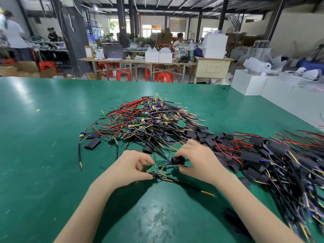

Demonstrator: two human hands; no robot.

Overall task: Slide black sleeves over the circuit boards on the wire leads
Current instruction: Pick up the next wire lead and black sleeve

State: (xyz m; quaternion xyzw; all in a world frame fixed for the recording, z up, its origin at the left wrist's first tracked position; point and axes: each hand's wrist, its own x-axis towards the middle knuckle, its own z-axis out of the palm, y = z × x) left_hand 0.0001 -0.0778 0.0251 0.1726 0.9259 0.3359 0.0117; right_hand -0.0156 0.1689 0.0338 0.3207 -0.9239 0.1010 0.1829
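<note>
Both of my hands are low over the green bench (52,137), working close together; my left hand (129,168) has its fingers curled round a small green circuit board (152,168), pinching it just above the bench top; my right hand (196,163) pinches a black sleeve (175,160) whose open mouth faces the board, threaded on the wire leads (167,166) and just beside the board, not over it yet; a black cable with yellow tips (196,188) trails from the board toward me across the bench. Behind my hands sits a big tangled heap of bare boards and wires (149,120), red, black, yellow and purple; off to my right lies a pile of sleeved leads (273,155) with loose flat sleeves mixed in; a couple of spare flat sleeves (93,143) lie on the left side of the heap; white boxes (249,85) stand at the far right edge.
</note>
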